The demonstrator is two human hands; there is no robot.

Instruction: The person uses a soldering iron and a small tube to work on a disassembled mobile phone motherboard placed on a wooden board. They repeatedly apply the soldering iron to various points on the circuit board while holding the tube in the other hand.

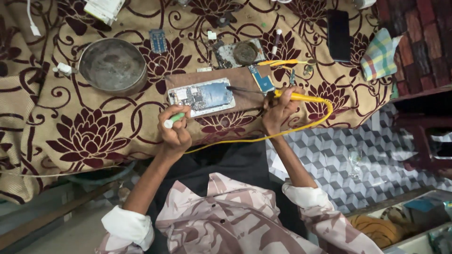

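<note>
A yellow soldering iron (pixel 294 97) was held in the right hand (pixel 278 113). The fingers were closed tight around its yellow handle. The dark tip of the iron was pointed to the left and was laid just over the right end of an opened phone (pixel 201 97). A yellow cord (pixel 263 137) was seen running from the handle, down past the wrist and along the edge of the table.

A small green and white tube (pixel 172 120) was held in the left hand (pixel 175 128). The fingers were curled shut around it, and its white end was stuck out to the left. This hand was placed just below the phone, at its near edge.

The phone was laid with its back off on a brown board (pixel 245 77). A small blue circuit piece (pixel 262 80) was set on the same board, just right of the phone.

The table was covered by a cloth with dark red flowers (pixel 89 136). A round metal dish (pixel 113 66) was set well to the left of the phone. A black phone (pixel 338 35) was laid far back on the right, near a checked rag (pixel 379 55).
</note>
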